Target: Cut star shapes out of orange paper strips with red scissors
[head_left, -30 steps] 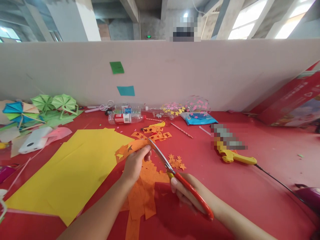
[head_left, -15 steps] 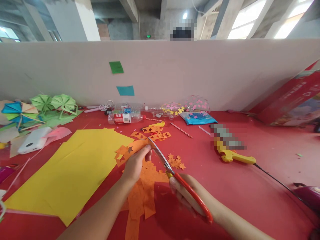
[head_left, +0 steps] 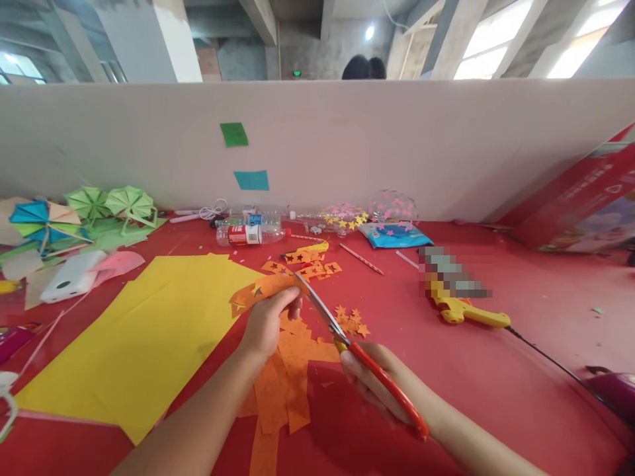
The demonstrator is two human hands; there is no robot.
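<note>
My left hand [head_left: 268, 320] is closed, pinching an orange paper strip [head_left: 268, 288] with star-shaped holes towards its left end. A pair of scissors [head_left: 387, 382] with red handles is in my right hand [head_left: 370, 373]. Their narrow blades point up and left, and the tips touch or nearly touch the strip's right end beside my left fingertips. Whether the blades grip the paper I cannot tell. Small orange star cut-outs [head_left: 351, 321] lie just right of the blades. Below my hands several orange paper pieces [head_left: 282, 390] overlap on the red table [head_left: 377, 443].
Yellow paper sheets [head_left: 149, 330] spread at left, near a white device [head_left: 72, 277] and folded paper umbrellas [head_left: 129, 201]. Plastic bottles [head_left: 248, 235], punched orange scraps [head_left: 302, 259], a striped stick [head_left: 362, 258] and a blue packet [head_left: 397, 235] lie behind. A yellow glue gun [head_left: 469, 312] lies right.
The view has shifted slightly. The left end of the orange strip has tilted a little, while both hands and the scissors keep nearly the same pose.
</note>
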